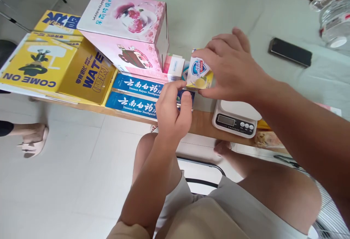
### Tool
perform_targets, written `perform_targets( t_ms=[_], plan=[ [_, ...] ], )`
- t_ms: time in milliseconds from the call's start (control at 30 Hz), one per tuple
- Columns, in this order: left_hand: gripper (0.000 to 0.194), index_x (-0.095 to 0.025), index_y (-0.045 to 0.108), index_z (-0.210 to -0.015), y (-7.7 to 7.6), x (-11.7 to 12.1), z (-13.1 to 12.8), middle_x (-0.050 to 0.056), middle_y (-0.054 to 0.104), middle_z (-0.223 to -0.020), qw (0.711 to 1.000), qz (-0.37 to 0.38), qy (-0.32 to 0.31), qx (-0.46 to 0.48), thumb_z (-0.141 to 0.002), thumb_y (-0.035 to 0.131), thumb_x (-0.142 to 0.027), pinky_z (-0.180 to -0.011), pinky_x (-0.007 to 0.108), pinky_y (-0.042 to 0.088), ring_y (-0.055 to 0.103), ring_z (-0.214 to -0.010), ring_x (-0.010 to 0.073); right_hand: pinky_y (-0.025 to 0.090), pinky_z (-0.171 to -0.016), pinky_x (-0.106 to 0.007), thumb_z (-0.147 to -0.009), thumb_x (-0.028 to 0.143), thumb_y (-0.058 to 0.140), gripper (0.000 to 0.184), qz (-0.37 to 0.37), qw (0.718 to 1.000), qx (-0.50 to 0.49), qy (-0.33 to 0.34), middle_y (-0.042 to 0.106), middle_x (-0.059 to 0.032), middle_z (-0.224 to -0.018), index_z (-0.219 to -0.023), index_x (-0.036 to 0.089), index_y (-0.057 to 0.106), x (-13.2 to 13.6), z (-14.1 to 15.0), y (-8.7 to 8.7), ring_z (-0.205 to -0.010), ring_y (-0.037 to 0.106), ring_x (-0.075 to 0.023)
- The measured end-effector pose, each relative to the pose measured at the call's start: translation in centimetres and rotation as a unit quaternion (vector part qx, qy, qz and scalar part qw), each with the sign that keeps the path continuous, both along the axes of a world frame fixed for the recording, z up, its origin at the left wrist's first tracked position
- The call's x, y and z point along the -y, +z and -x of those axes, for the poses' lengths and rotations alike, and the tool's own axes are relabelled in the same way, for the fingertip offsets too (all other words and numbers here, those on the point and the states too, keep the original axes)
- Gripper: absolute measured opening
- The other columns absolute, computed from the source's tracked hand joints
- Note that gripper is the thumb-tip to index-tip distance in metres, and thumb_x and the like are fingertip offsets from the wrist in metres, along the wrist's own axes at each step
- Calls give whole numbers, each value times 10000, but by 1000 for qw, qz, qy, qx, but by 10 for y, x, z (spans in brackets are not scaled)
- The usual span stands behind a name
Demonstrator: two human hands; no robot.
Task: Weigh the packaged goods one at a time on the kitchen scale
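- A person seated at the near edge of a cloth-covered table (202,121) gripped a small yellow-and-white box (199,72) in the right hand (231,67), fingers along its far side, thumb at its near side.
- The left hand (175,109) was curled above the near edge, its index fingertip at the little box's near left corner; whether that finger pressed or merely hovered, and whether the palm held anything, could not be told.
- The box lay between the two hands: left of the right palm, far and to the right of the left hand. Its visible face ran from the far edge toward the near one, but with fingers covering part of it, its true long axis was unclear. The right hand, already around it, was the nearer.
- Blue toothpaste boxes (133,105) lay along the near edge, their right ends behind the left hand. A large pink box (123,31) stood just beyond them, with yellow cartons (46,64) at the surface's left end.
- A white scale (236,116) sat at the near edge, below the right wrist.
- Farther toward the surface's right side lay a dark phone (290,52), well apart from both hands, with a clear bottle (335,25) beyond.
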State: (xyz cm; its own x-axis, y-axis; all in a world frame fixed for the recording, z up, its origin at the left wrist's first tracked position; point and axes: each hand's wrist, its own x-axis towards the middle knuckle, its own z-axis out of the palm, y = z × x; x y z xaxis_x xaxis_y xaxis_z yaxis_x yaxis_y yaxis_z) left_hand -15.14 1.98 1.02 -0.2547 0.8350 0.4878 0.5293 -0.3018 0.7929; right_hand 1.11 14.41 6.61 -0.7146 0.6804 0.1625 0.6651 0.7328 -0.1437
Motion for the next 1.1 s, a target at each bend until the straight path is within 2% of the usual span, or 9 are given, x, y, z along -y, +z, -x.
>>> perform_targets(
  t_ms=[67,133,333,500,633,767,900,1000,1100],
  plan=[
    [272,-197,645,-1121,0,3,-5,102,754,-1099,999,-54,-6,5,-1094,449,-385,-947,365,580,711,-1056,224,257,-1322,-720,-752,469,849,778,-26,999,3,-30,640,-121,-1410,-1452,283,567,24,-24,12,-1438,525,-441],
    [246,-188,641,-1105,2,8,-16,104,749,-1079,996,-80,-27,6,-1089,459,-353,-929,345,576,709,-1034,211,401,-1235,-700,-783,542,808,781,-41,997,-33,-57,625,-137,-1449,-1471,300,528,47,-57,11,-1363,589,-435],
    [208,-157,625,-1125,-6,16,-73,114,755,-1092,987,-61,-148,-9,-1069,496,-310,-933,307,569,721,-1049,194,525,-1088,-643,-806,666,742,657,-34,972,-117,-201,619,-160,-1387,-1325,296,580,84,-139,-36,-1315,626,-415],
    [215,-154,634,-1124,-19,2,-101,115,745,-1094,984,-35,-166,-45,-1056,501,-309,-962,313,561,708,-1052,206,491,-1139,-618,-767,554,821,625,27,963,-131,-235,616,-164,-1405,-1290,284,612,85,-141,-51,-1373,580,-412],
    [199,-163,625,-1126,-21,-8,-109,107,737,-1097,988,-22,-135,-75,-1001,558,-304,-954,326,563,699,-1063,214,525,-1082,-581,-874,670,679,587,40,947,-195,-252,681,-135,-1316,-1284,251,651,83,-142,-45,-1282,640,-370],
    [346,-163,603,-1216,-24,-11,-115,120,728,-1187,983,9,-118,-138,-926,661,-342,-1011,366,565,693,-1155,253,555,-1005,-498,-1053,695,337,619,-52,893,-348,-282,746,-90,-1182,-1189,223,713,82,-160,-44,-1144,700,-280],
    [553,-146,537,-1366,-29,-11,-120,168,697,-1340,977,21,-129,-171,-918,716,-418,-1095,402,553,669,-1283,292,561,-979,-508,-1063,665,333,617,-125,847,-407,-319,689,-74,-988,-1085,193,730,81,-175,-51,-1089,691,-283],
    [664,-154,459,-1469,-33,-12,-122,197,648,-1461,974,18,-140,-177,-937,713,-459,-1180,426,519,628,-1394,308,577,-968,-503,-1079,655,256,626,-86,855,-404,-312,650,-76,-1135,-1162,206,684,76,-196,-57,-1205,672,-290],
    [740,-186,397,-1533,-35,-12,-128,194,600,-1545,974,30,-151,-168,-936,708,-494,-1244,464,478,577,-1470,326,574,-927,-459,-1067,692,140,681,-29,849,-443,-284,603,-64,-1243,-1237,240,619,69,-242,-65,-1285,634,-281]
  ],
)
